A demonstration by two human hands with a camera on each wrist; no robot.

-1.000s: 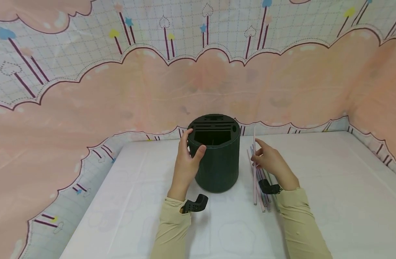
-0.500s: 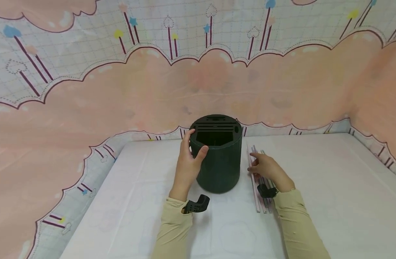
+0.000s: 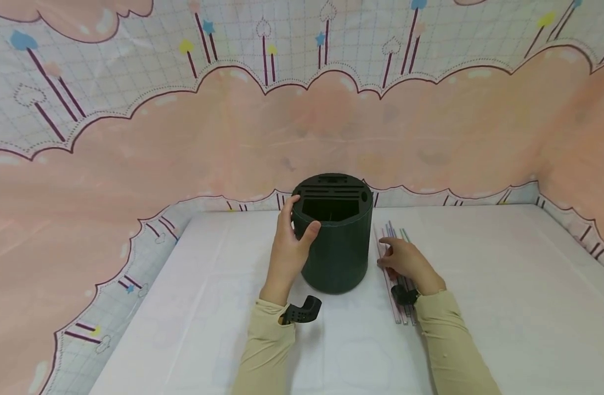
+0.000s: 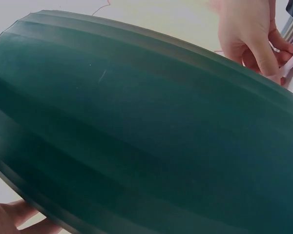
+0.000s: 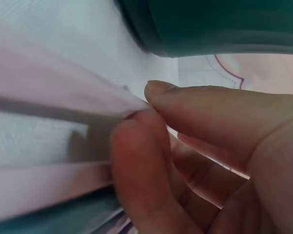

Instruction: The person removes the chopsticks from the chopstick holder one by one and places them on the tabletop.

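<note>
A dark green cylindrical holder (image 3: 335, 258) stands upright on the white table, with a wide opening and several narrow slots in its top. My left hand (image 3: 288, 258) grips its left side at the rim, thumb in front and fingers round behind. Just right of the holder, my right hand (image 3: 405, 259) pinches a thin pink stick (image 3: 389, 291) between thumb and index finger. The pinched stick (image 5: 53, 73) also shows in the right wrist view. Several other thin sticks (image 3: 405, 317), pink, lilac and green, lie bunched under that hand, which hides their middles.
A white cloth covers the table (image 3: 223, 351). Behind it hangs a peach-coloured backdrop (image 3: 262, 137) with a printed candle pattern, close behind the holder. Each wrist wears a black camera band (image 3: 304, 310).
The pink stick has come down from a raised position to lie beside the other sticks. My right hand has lowered with it; my left hand keeps its grip on the holder.
</note>
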